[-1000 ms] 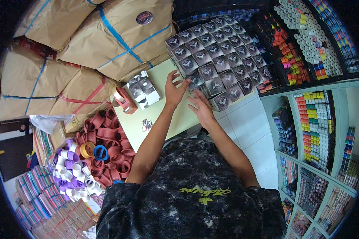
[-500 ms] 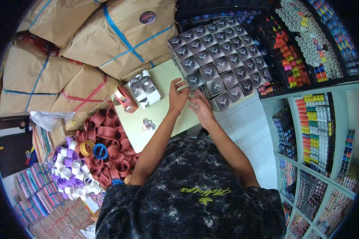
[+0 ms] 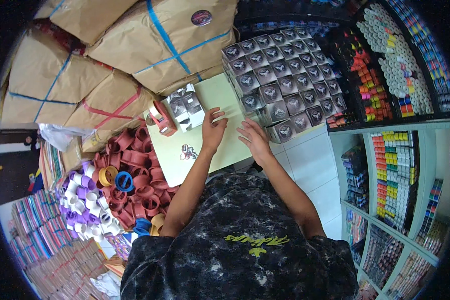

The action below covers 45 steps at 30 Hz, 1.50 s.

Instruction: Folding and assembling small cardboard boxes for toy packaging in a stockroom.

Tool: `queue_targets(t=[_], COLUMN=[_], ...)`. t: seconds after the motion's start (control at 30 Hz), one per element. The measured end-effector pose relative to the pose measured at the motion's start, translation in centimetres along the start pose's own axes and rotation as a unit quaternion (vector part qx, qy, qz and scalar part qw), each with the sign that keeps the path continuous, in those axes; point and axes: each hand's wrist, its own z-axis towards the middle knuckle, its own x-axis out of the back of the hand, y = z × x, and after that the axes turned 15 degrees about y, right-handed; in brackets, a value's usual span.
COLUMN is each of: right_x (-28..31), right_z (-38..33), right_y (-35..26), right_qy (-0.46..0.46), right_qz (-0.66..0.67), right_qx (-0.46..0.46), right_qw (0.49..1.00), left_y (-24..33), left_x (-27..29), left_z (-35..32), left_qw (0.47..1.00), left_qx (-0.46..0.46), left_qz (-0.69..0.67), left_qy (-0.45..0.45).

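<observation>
My left hand (image 3: 213, 131) hovers over the pale yellow table (image 3: 220, 95), its fingers apart and slightly curled, with nothing visible in it. To its left lie several flat black-and-white printed cartons (image 3: 186, 107). My right hand (image 3: 255, 141) is open too, fingers spread, near the front left edge of a block of small dark printed boxes (image 3: 286, 82). Whether its fingertips touch that block I cannot tell. A red tape dispenser (image 3: 162, 119) stands beside the flat cartons. Closer to me lies a small heap of thin dark and red pieces (image 3: 188, 152), too small to make out.
Large brown-paper parcels (image 3: 130, 55) tied with blue and red straps rise behind and to the left. Red plastic rings (image 3: 135, 167) and white and purple ones (image 3: 87, 200) are piled left of the table. Shelves of thread spools (image 3: 392, 170) line the right side.
My hands have drawn apart: the left moved left, away from the boxes, toward the flat cartons. The right stays by the block of boxes. The whole view has shifted slightly.
</observation>
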Motion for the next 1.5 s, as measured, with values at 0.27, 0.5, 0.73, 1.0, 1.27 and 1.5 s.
queue_targets(t=[0.27,0.5,0.73,1.0,1.27,1.5], right_x=[-2.8,-6.1,-10.2,-13.8,-16.1,-16.7], right_z=[0.5,3.3,7.4,11.5,11.4,10.2], right_y=[0.1,1.5,2.8,3.2,3.3,2.3], right_qy=[-0.075,-0.098,-0.083,-0.067,-0.101,-0.135], right_qz=[-0.149,-0.277,-0.338,-0.427,-0.445,-0.538], right_qx=[-0.027,0.028,0.122,0.229,0.283,0.232], right_qw=[0.986,0.955,0.929,0.872,0.844,0.799], left_y=[-2.3,-2.9,-5.0,-0.3,-0.4,-0.6], left_x=[8.2,12.6,15.4,13.2,12.1,10.6], left_z=[-1.0,-0.7,4.1,7.8,8.4,6.7], left_qw=[0.989,0.977,0.965,0.934,0.948,0.926], left_qx=[-0.003,0.013,-0.114,-0.117,-0.118,-0.212], left_qz=[0.037,0.021,0.093,0.292,0.264,0.238], left_qy=[0.141,0.211,0.218,0.171,0.132,0.202])
